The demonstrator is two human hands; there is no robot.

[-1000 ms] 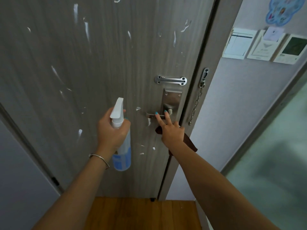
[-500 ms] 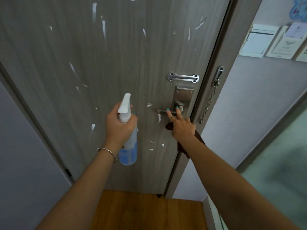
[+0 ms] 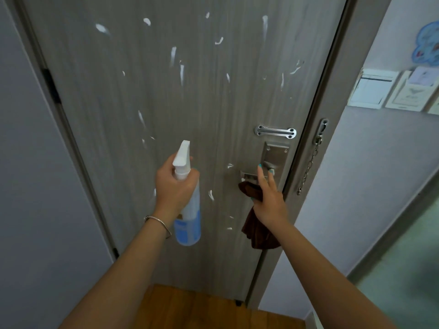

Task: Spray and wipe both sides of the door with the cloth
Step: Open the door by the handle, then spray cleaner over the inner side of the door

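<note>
A grey wood-grain door (image 3: 133, 96) fills the view, closed and dotted with white smears. My left hand (image 3: 174, 186) grips a clear spray bottle (image 3: 188, 217) with a white nozzle and blue label, held upright in front of the door. My right hand (image 3: 269, 198) holds a brown cloth (image 3: 257, 231) with its lower fingers, and two straight fingers rest on the metal lever handle (image 3: 248, 175). The cloth hangs down below the hand.
A metal latch bar (image 3: 275, 132) sits above the handle plate, and a security chain (image 3: 310, 166) hangs on the door frame. Switch panels (image 3: 370, 90) are on the right wall. Wooden floor (image 3: 202, 309) lies below. A grey wall (image 3: 35, 186) stands left.
The view has tilted up and shifted, showing more of the door's upper part. Both hands stay roughly where they were, the right one still at the handle with the cloth.
</note>
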